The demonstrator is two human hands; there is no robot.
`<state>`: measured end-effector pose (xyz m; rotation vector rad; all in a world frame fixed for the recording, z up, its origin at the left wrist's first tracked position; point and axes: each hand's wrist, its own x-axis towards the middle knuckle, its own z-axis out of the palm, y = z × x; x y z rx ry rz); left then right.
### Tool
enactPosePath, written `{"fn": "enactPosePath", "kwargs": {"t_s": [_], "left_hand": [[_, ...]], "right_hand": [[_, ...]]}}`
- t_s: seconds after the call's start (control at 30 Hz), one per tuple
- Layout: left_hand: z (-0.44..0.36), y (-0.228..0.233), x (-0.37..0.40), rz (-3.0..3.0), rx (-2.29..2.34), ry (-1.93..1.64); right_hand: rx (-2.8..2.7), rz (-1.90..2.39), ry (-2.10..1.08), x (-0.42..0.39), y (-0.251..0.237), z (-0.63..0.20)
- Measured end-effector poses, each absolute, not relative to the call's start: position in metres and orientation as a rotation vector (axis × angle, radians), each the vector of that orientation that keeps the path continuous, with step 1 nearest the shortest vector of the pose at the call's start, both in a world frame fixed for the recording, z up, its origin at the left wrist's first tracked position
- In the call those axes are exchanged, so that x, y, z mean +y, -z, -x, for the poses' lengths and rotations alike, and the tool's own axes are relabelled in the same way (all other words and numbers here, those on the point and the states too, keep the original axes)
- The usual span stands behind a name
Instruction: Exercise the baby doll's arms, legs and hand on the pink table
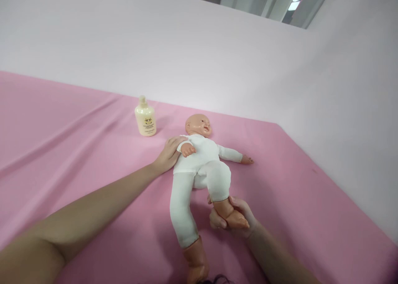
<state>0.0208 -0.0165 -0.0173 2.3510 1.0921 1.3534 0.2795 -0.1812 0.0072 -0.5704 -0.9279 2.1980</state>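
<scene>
A baby doll [199, 155] in a white cloth suit lies on its back on the pink sheet, its head turned to the right. My left hand [170, 153] holds the doll's side by the shoulder, with the fingertips partly hidden behind the doll's bent arm. Wrapped round the ankle of the doll's leg on the right is my right hand [244, 211], closed from beneath; that knee is bent and raised. The doll's other leg [183, 209] stretches toward me, with its foot near the bottom edge of the view.
A pale yellow pump bottle [145, 120] stands upright on the pink sheet [77, 139], left of the doll's head. Behind the sheet rises a white wall [124, 47], which continues along the right side. A window [248, 0] shows at the top.
</scene>
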Motion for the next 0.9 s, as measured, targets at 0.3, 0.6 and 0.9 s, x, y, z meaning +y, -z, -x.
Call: {"fn": "enactPosePath", "kwargs": {"t_s": [0.3,0.6,0.9], "left_hand": [[-0.0209,0.0158,-0.017,-2.359,1.11,-1.33],[-0.0191,0.0181,-0.0182,-2.543,1.054,-1.266],[-0.0218,0.015,-0.0214,-2.626,1.002,-1.297]], "right_hand": [[-1.003,0.558,-2.202,-0.1816,-0.008,-0.2801],[-0.935,0.498,-2.181,-0.1811,-0.0083,-0.2778],[-0.909,0.545,-2.156,-0.1803,-0.0073,-0.2773]]}}
